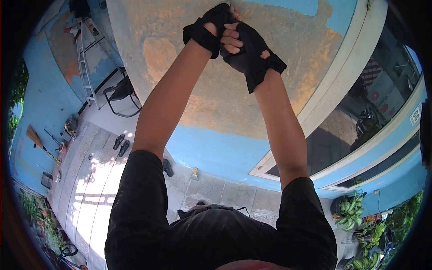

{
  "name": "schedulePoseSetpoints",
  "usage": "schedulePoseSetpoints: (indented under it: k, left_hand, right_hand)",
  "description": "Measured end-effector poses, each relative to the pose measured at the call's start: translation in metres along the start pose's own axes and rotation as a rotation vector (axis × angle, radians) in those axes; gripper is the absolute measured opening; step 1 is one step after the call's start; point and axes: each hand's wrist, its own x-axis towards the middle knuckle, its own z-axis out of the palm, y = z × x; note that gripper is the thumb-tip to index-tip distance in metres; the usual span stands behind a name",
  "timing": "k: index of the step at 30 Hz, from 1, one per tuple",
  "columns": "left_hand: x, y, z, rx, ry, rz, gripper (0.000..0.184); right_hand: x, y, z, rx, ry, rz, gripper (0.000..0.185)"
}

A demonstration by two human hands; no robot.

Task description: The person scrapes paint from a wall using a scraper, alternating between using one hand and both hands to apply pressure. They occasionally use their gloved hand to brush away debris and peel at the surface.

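Both hands wear black fingerless gloves and are raised close together in front of a wall (pixel 216 110) whose blue paint is partly gone, leaving grey and orange-brown patches. My left hand (pixel 219 20) is closed near the top edge of the view, its fingertips partly cut off. Just below and to its right, my right hand (pixel 240 45) has its fingers curled into a fist against the left one. Whatever they grip, if anything, is hidden by the gloves and fingers.
A scraper (pixel 195 174) lies on the floor by the wall's foot. Leftward are a black chair (pixel 120 92), a stepladder (pixel 85 58) with someone on or near it, sandals (pixel 121 145) and a broom (pixel 35 137). A glass door (pixel 355 112) and potted plants (pixel 351 209) are rightward.
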Motion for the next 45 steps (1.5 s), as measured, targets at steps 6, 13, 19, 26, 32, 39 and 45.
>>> schedulePoseSetpoints:
  k: [6,13,19,26,32,39,45]
  left_hand:
    - [-0.045,-0.026,0.070,0.270,0.407,0.150,0.034]
    - [-0.130,-0.069,0.045,0.291,0.588,-0.055,0.034]
    - [-0.181,-0.094,0.019,0.270,0.711,-0.151,0.033]
    - [-0.225,-0.128,0.007,-0.023,0.608,-0.180,0.048]
    - [-0.257,-0.153,0.010,-0.296,0.490,-0.150,0.079]
    - [-0.268,-0.215,0.058,-0.374,0.634,0.080,0.097]
    - [-0.309,-0.263,0.075,-0.540,0.581,-0.097,0.104]
  right_hand:
    - [0.001,-0.026,-0.005,0.020,-0.030,0.073,0.015]
    - [-0.010,-0.011,-0.004,-0.133,0.094,-0.031,0.021]
    - [0.002,-0.023,-0.002,-0.050,0.036,0.065,0.019]
    - [0.001,-0.017,-0.012,-0.284,-0.126,-0.041,0.023]
    - [-0.011,0.024,-0.046,-0.498,0.150,0.010,0.012]
    - [-0.086,0.193,-0.115,-1.827,0.133,-0.450,0.050]
    - [-0.143,0.160,-0.134,-1.702,0.734,-0.323,0.048]
